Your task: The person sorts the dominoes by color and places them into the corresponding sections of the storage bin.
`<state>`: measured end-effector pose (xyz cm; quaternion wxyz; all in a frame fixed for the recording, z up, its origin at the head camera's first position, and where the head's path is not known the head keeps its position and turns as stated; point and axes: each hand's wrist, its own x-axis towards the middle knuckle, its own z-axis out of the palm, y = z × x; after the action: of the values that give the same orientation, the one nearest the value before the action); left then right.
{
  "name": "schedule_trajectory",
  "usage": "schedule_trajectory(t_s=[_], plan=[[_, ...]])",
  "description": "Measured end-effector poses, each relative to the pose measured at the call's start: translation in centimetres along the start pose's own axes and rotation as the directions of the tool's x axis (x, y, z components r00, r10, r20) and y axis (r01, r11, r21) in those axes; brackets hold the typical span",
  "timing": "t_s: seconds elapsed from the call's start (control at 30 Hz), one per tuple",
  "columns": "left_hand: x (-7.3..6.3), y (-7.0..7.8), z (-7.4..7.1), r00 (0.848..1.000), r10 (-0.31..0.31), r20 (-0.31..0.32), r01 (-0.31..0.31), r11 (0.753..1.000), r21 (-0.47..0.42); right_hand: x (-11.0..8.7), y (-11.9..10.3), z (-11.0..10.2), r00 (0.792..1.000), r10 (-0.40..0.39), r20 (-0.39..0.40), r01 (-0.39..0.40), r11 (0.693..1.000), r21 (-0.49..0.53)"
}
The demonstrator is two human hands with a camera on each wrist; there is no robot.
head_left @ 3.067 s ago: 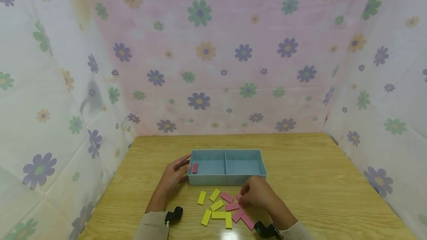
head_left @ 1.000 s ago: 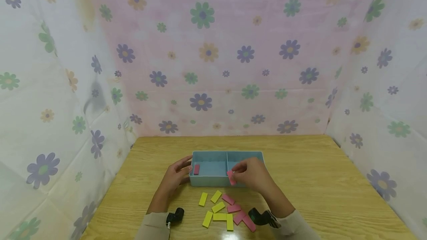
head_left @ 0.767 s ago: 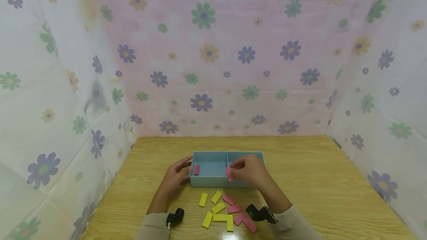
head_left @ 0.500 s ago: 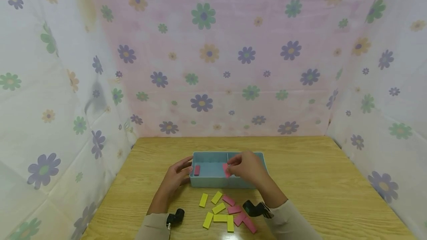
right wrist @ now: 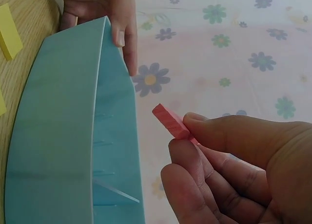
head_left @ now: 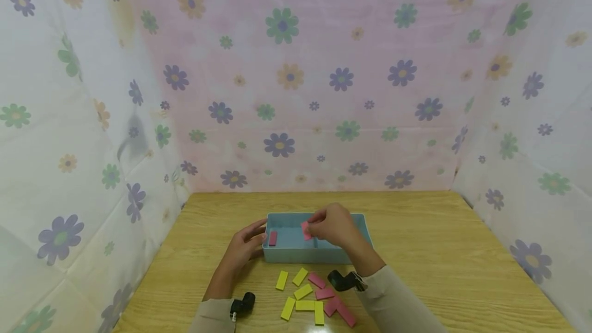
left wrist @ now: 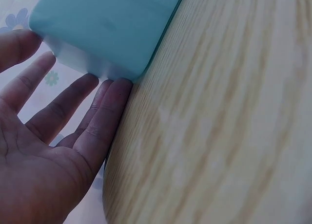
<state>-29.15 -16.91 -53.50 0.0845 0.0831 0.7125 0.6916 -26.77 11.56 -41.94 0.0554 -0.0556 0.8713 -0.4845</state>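
Observation:
Between thumb and fingertips my right hand (head_left: 334, 225) pinches a pink domino-like block (right wrist: 170, 122), above the blue two-compartment box (head_left: 305, 256) near its divider. My left hand (head_left: 241, 244) rests against the box's left end with fingers spread; in the left wrist view the fingertips (left wrist: 90, 80) touch the box wall. Another pink block (head_left: 273, 238) lies inside the left compartment, by its left wall. On the table before the box lie several yellow blocks (head_left: 302, 292) and several pink blocks (head_left: 325, 293). The right compartment is partly hidden behind my right hand.
The wooden table (head_left: 425, 261) extends on both sides of the box. Flower-patterned cloth (head_left: 319, 81) closes off the back and both sides. A black wrist camera (head_left: 343, 280) on the right arm overhangs the pink blocks in the head view.
My right hand picked up a pink block from the pile and carried it up and leftward, past the divider to over the left compartment. My left hand stays at the box's end.

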Motion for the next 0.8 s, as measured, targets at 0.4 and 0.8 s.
schedule_trajectory(t_s=[0.4,0.8], plan=[[-0.3,0.1,0.1,1.000,-0.006,-0.006,0.006,0.999,0.031,2.2,-0.2,0.8,0.999,0.018,0.042,-0.020,0.998,0.057],[0.0,-0.1,0.1,1.000,-0.007,-0.018,0.007,1.000,0.024,4.4,-1.0,1.7,0.995,0.078,0.056,-0.083,0.992,0.095]])
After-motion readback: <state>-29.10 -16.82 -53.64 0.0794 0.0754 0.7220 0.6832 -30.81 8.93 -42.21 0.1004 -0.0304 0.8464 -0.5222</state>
